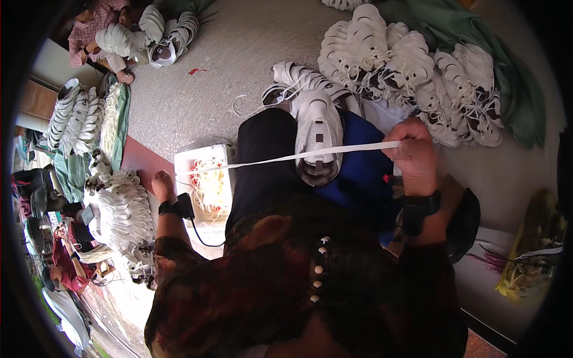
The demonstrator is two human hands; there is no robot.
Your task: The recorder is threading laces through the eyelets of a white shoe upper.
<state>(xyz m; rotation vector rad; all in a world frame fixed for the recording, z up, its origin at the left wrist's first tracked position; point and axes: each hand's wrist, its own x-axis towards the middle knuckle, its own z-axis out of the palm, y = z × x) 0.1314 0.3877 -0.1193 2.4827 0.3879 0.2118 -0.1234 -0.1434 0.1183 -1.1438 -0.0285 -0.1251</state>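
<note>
The one view comes from a wide fisheye camera, the left of a pair worn side by side on the person's head, looking steeply down past a dark, patterned cloth shirt with pale buttons (239, 298). A white, rounded shoe with a perforated upper (315, 113) lies close to the lens, a little above the picture's middle, while the speckled grey floor (239, 51) stretches farther away toward the top, with straight edges bending near the round black rim.

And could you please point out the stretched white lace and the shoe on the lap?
Stretched white lace (286, 159), head view: midway along it.
Shoe on the lap (318, 126), head view: front of its upper.
</note>
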